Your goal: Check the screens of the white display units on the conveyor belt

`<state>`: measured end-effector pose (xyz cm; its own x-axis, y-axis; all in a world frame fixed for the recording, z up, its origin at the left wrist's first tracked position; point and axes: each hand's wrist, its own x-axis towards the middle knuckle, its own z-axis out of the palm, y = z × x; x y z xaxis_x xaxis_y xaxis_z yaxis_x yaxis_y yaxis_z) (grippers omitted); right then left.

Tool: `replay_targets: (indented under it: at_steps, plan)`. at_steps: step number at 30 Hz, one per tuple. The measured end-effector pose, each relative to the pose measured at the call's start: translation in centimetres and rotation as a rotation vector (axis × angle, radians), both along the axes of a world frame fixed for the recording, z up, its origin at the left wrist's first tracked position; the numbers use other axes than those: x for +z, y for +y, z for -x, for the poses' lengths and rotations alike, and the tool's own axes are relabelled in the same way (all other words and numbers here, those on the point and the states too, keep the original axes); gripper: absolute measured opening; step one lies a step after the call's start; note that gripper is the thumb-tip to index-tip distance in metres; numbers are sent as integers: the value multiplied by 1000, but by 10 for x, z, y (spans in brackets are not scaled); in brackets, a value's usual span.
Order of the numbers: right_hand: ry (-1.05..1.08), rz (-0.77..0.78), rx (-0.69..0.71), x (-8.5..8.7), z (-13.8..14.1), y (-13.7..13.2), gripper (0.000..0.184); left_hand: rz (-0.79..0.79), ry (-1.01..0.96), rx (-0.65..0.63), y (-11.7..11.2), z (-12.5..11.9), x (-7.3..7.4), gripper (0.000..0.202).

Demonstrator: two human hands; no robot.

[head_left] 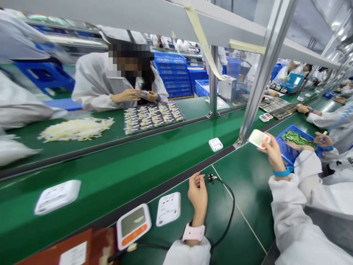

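My right hand (273, 151), with a blue wristband, is closed around a white electronic unit (258, 139) with a grey screen and orange buttons, held up above the bench. My left hand (198, 193), wearing a pink watch, rests over the green bench with its fingers curled in and nothing visible in them. Just right of its fingertips, apart from them, lies a small black connector (211, 179) on a black cable (233, 206). To the left lie a white back cover (168, 208) and a similar screened unit (134, 225), face up.
White covers (57, 197) (216, 144) lie on the green conveyor belt (110, 154). A metal post (264, 70) rises beyond it. Across, a person handles parts beside a tray (153, 118) and a yellow-white pile (77, 129). Co-workers' hands (305, 147) are at a blue bin (285, 156) on the right.
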<state>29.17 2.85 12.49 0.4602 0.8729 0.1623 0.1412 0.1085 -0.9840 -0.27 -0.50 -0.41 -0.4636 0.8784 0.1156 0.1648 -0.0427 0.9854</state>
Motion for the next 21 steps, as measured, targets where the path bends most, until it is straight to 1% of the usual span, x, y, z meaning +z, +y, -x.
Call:
replay_targets:
  at_steps: [1, 3, 4, 5, 6, 7, 9, 12, 14, 16, 18, 19, 20, 21]
  plan:
    - [-174, 11, -176, -4, -21, 0, 61, 1, 3, 0, 0, -1, 1, 28]
    - [-552, 134, -488, -12, -58, -1, 54, 7, 8, 0, -1, -1, 4, 29]
    - [-707, 228, -590, -17, -73, -2, 49, 13, 12, -2, -1, -2, 5, 29]
    - [-827, 321, -649, -22, -86, -2, 45, 19, 18, -4, -1, -2, 6, 29]
    - [-913, 398, -669, -28, -98, -1, 43, 24, 23, -7, -2, -2, 7, 28]
    - [-971, 451, -658, -34, -108, 0, 41, 27, 25, -7, -2, -2, 8, 27]
    - [-1021, 498, -614, -47, -126, 5, 41, 21, 23, -3, -2, -2, 7, 27]
    - [-995, 523, -571, -63, -150, 17, 43, 3, 17, -1, -2, -3, 7, 26]
    - [-952, 519, -489, -68, -165, 25, 42, -2, 16, -2, -2, -4, 7, 25]
    - [-917, 520, -381, -68, -176, 30, 36, -3, 14, 2, -3, -5, 9, 24]
    - [-914, 542, -334, -63, -177, 33, 29, -10, 8, 9, -4, -6, 12, 23]
    - [-931, 537, -351, -59, -172, 34, 29, -15, 3, 11, -4, -7, 13, 23]
    - [-956, 488, -389, -55, -163, 35, 31, -20, -3, 11, -5, -8, 14, 22]
    - [-980, 392, -428, -51, -148, 36, 34, -22, -10, 12, -5, -8, 15, 22]
